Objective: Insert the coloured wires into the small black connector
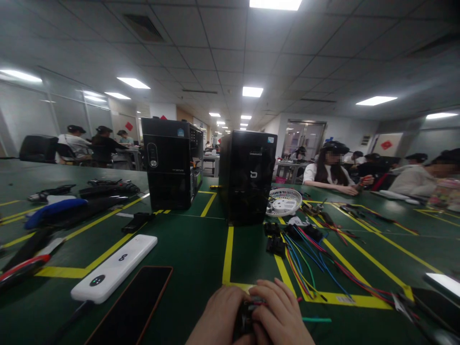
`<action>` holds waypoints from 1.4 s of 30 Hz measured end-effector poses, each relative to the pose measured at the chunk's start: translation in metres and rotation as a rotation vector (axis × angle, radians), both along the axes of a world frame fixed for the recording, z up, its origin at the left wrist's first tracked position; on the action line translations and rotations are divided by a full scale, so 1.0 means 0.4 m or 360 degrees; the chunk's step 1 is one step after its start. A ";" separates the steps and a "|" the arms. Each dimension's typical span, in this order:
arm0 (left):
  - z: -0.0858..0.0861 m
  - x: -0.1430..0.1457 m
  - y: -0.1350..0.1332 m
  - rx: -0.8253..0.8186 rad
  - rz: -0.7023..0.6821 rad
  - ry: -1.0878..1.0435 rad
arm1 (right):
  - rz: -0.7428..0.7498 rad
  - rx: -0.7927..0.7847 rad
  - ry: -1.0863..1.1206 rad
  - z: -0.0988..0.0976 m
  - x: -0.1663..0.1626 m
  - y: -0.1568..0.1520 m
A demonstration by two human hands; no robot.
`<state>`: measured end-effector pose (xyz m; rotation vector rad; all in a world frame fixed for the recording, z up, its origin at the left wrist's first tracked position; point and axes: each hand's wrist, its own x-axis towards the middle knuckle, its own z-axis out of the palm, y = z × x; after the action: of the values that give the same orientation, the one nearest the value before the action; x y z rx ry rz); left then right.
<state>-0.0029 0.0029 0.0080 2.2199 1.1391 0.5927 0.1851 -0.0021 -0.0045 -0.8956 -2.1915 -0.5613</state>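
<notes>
At the near edge of the green table, my left hand (222,314) and my right hand (278,311) are closed together around a small dark part with wires (246,314). Fingers cover most of it, so its exact kind is hidden. Reddish and grey wire shows at its top. A green wire end (316,319) sticks out to the right of my right hand. Just beyond lie black connector blocks (276,245) and a spread of coloured wires (305,263).
Two black computer towers (251,177) (168,167) stand ahead. On the left are a white power strip (115,268), a phone (132,306), a blue-handled tool (55,212) and red-handled pliers (25,268). A white fan grille (283,202) lies right of centre. Another person (332,167) sits across the table.
</notes>
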 end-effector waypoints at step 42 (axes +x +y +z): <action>-0.009 -0.010 -0.002 0.0053 0.0146 -0.0034 | 0.0039 -0.0327 0.0324 -0.015 0.017 -0.032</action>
<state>-0.0070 0.0022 0.0044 2.1931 1.2340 0.6759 0.1920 -0.0149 -0.0104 -0.9851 -2.0962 -0.2236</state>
